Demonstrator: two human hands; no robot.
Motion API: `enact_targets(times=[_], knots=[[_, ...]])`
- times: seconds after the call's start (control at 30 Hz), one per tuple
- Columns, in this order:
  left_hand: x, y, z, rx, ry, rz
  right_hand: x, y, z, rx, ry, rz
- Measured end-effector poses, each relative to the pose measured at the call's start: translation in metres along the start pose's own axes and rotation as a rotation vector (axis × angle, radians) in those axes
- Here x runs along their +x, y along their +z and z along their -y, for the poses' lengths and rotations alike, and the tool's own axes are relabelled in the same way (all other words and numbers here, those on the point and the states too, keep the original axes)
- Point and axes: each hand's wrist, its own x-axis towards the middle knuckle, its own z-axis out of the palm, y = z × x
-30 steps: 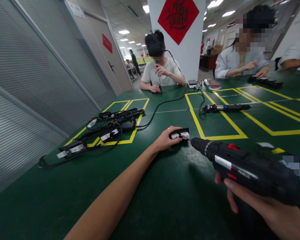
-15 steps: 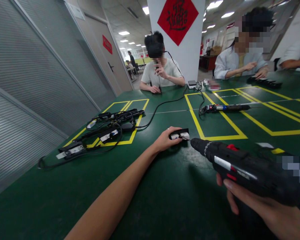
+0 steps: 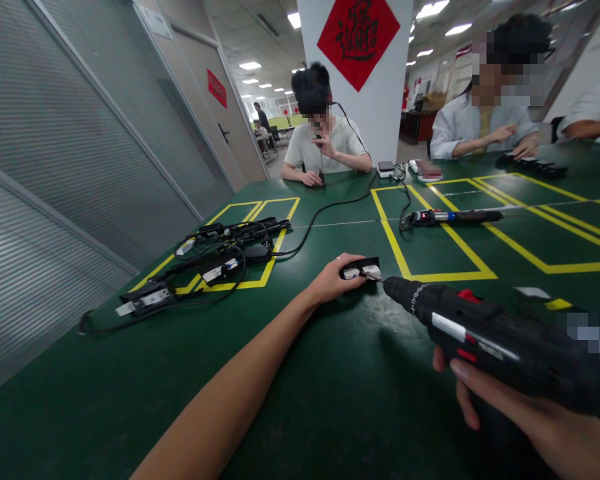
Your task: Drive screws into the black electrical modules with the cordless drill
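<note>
In the head view, grips a black drill (image 3: pixel 503 343) in the curled right hand (image 3: pixel 520 400) — points it at a small black part (image 3: pixel 371 271) on the green desk (image 3: pixel 330 400). Pinches that part between left hand (image 3: pixel 336 277) thumb and fingers — near a tool with a blue band (image 3: pixel 473 217).

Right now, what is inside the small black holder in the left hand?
White pieces show inside the black holder. The left hand covers one end, so whatever lies beneath the fingers there cannot be seen.
</note>
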Motion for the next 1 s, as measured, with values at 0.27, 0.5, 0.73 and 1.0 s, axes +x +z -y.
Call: enact_targets(times=[0.27, 0.5, 0.73, 1.0], knots=[[0.000, 0.001, 0.001, -0.008, -0.002, -0.003, -0.003, -0.001, -0.006, -0.024, 0.025, -0.027], [0.000, 0.001, 0.002, -0.004, 0.012, -0.001, -0.001, -0.002, -0.005, -0.023, 0.032, -0.023], [0.000, 0.001, 0.001, -0.009, 0.023, -0.001, -0.001, -0.003, -0.012, 0.001, 0.049, 0.038], [0.001, 0.001, 0.004, -0.003, 0.034, -0.008, -0.004, -0.001, -0.019, -0.013, 0.100, 0.081]])
